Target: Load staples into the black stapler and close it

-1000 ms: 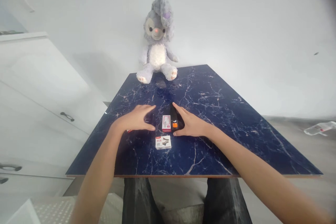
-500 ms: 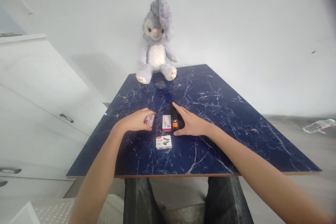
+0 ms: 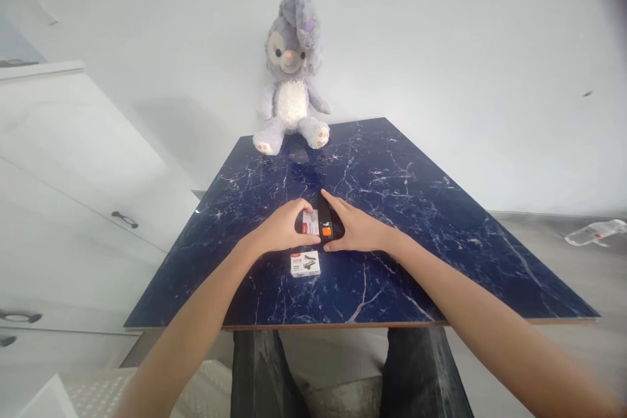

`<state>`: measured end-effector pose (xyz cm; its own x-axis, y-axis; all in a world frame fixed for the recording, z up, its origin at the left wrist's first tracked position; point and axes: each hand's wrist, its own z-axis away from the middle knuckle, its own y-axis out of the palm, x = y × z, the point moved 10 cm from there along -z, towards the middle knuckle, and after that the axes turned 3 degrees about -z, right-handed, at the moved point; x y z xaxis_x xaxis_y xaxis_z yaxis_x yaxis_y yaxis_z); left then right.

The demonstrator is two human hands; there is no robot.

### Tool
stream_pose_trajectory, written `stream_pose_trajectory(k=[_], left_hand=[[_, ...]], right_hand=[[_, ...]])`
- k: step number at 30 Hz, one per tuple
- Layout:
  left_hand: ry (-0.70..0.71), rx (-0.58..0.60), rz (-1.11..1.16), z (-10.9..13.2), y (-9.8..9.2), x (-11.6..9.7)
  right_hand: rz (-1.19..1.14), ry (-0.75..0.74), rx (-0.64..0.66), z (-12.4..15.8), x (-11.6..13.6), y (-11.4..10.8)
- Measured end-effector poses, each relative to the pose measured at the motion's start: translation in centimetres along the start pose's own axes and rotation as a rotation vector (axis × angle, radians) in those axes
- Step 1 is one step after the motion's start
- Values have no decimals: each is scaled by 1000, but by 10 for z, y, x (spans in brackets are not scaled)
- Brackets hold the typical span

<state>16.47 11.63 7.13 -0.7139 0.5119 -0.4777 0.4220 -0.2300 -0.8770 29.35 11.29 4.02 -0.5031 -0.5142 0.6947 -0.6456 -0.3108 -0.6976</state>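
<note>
On the dark blue marbled table [image 3: 421,222] lies a black stapler [image 3: 324,221] with an orange button. My right hand [image 3: 356,231] rests along its right side, index finger at its far end and thumb at its near end. My left hand [image 3: 280,230] is curled around a small red and white box [image 3: 310,222] pressed against the stapler's left side. Part of that box is hidden by my fingers. A second small white box [image 3: 304,264] with a picture on top lies flat just in front of both hands.
A grey plush rabbit [image 3: 292,78] sits at the table's far edge against the white wall. White cabinets with dark handles [image 3: 125,218] stand to the left. A clear plastic bottle [image 3: 595,232] lies on the floor at the right. My dark-trousered legs [image 3: 259,372] are under the near edge.
My left hand picked up a small red and white box from the left and carried it right, up against the stapler. The right hand and the white box stayed still.
</note>
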Motion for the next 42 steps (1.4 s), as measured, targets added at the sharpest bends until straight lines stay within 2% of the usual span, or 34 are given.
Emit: stream_pose_trajectory(k=[13,15,19,21,23,25,31,33,35,36,38,40,42], left_hand=[[-5,77,14,-2,13,4],[12,57,-12,0,5,3],[106,-37,-14,14,-37,-15],[117,-15,-20,23,-51,-24],[116,44,-40,30,-54,-31],[100,131,-80,35,-46,-32],[-17,420,-234,47,9,-15],[-13,482,-201,51,15,-19],[27,513,-118,54,8,-27],[49,501,-73,53,0,-30],[70,400,-2,46,-23,-26],[50,216,61,33,-47,-10],[-15,-55,126,20,-69,17]], right_hand=[[6,-12,-11,0,3,-2],[9,-12,-7,-1,1,-1],[19,-23,-9,-1,0,0],[26,-30,-18,-1,1,-1],[27,-30,-25,-1,1,-1],[25,-26,-22,-1,1,-1],[6,-18,7,-1,2,-2],[10,-16,9,-1,2,-2],[18,-16,8,-1,2,-2],[22,-16,8,-1,1,-2],[27,-15,12,-1,0,-2],[27,-20,14,-1,-1,-2],[24,-31,13,-1,-2,-1]])
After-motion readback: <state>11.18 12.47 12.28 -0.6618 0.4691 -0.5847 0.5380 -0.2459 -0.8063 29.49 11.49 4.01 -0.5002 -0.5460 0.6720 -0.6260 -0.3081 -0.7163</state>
